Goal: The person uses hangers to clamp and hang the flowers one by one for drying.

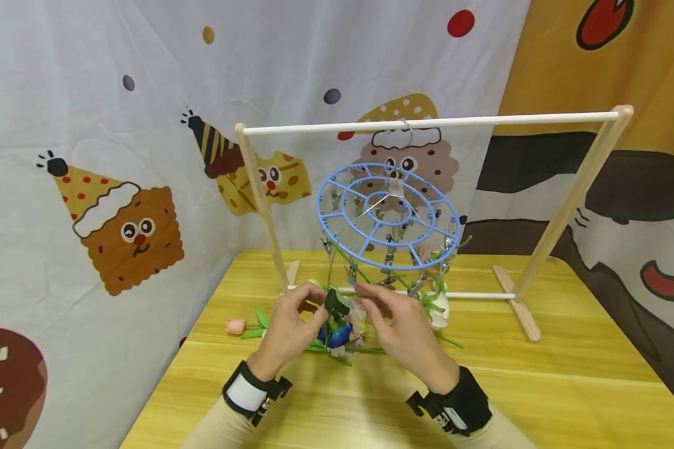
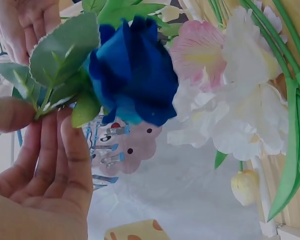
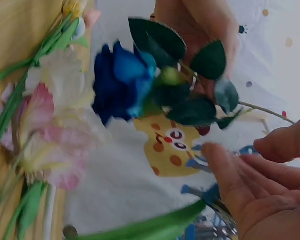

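Note:
A blue artificial rose [image 1: 335, 335] hangs head down below the clip hanger. My left hand [image 1: 292, 321] pinches its leafy stem just behind the bloom; in the left wrist view the thumb and fingers meet by the green leaves [image 2: 65, 55]. To the right of the rose is my right hand [image 1: 401, 321], its fingers relaxed and holding nothing, near the stem [image 3: 270, 112]. Above both hands is the round blue hanger [image 1: 365, 257] with several metal clips [image 1: 351, 271]. Whether a clip grips the rose's stem, I cannot tell.
A wooden rack [image 1: 567, 202] stands on the table [image 1: 590, 374], its white top bar [image 1: 500, 120] carrying the hanger. White and pink flowers [image 2: 255, 115] and a pink tulip [image 1: 236, 326] lie behind and left of the hands. A white flower [image 1: 439, 308] hangs at the hanger's right.

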Available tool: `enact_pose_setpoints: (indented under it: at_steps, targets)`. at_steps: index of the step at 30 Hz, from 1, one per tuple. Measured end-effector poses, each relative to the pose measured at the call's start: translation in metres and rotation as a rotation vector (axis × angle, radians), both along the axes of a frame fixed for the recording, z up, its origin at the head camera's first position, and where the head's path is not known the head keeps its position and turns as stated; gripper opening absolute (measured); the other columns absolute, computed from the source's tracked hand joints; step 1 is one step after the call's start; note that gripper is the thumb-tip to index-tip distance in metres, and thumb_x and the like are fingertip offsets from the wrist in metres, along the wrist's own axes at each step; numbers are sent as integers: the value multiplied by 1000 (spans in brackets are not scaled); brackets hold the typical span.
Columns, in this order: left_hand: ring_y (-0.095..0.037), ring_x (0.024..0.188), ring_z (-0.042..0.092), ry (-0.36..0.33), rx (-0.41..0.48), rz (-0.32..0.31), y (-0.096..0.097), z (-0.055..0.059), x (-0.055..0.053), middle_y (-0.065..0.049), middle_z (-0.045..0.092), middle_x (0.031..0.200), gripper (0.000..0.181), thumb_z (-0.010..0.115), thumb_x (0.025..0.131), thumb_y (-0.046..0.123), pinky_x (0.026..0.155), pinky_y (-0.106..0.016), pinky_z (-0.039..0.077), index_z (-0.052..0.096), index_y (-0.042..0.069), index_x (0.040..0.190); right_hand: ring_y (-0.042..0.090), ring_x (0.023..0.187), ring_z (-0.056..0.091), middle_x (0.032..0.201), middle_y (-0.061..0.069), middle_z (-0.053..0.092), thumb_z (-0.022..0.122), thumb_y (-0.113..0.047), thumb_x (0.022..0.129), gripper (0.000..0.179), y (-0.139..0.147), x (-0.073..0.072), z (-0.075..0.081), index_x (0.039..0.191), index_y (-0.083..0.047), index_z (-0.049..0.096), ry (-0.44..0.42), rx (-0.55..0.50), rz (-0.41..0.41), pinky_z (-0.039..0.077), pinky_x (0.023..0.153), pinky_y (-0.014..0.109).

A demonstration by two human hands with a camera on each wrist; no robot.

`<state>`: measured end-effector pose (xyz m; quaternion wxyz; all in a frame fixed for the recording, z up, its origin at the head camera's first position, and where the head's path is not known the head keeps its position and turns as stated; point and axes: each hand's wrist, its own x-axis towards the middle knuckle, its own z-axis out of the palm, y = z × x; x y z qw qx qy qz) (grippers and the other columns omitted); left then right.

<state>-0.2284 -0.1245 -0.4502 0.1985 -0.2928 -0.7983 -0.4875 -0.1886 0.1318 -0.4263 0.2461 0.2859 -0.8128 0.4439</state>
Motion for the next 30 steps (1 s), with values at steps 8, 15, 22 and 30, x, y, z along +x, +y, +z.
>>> enact_pose_setpoints:
  at_steps: [8,15,22,30]
  targets:
    - [-22,102,83,-3,47,56,5,-2,0,-4,86,111,23,80,102,-3,83,-34,72,82,17,115,30,114,89,146,22,81,73,-2,114,51,-3,1,-3,163,3,62,-63,15,-50,75,94,42]
    - [-22,103,83,-28,73,62,7,-4,-1,-4,86,111,21,82,101,-3,84,-33,73,83,15,112,32,113,88,136,22,85,77,-2,112,53,-1,2,-6,163,3,63,-43,11,-105,74,95,40]
    - [-20,102,84,-65,104,52,8,-6,-1,-5,87,111,20,83,102,-2,84,-31,73,84,15,112,34,113,88,139,22,84,77,0,111,51,3,4,-9,160,5,65,-13,-15,-145,74,95,41]
    - [-17,99,85,-118,136,10,11,-9,1,-8,87,110,18,83,102,-2,86,-30,73,84,13,113,30,99,89,121,17,89,82,1,106,55,9,10,-9,159,4,67,-7,2,-248,74,80,44]
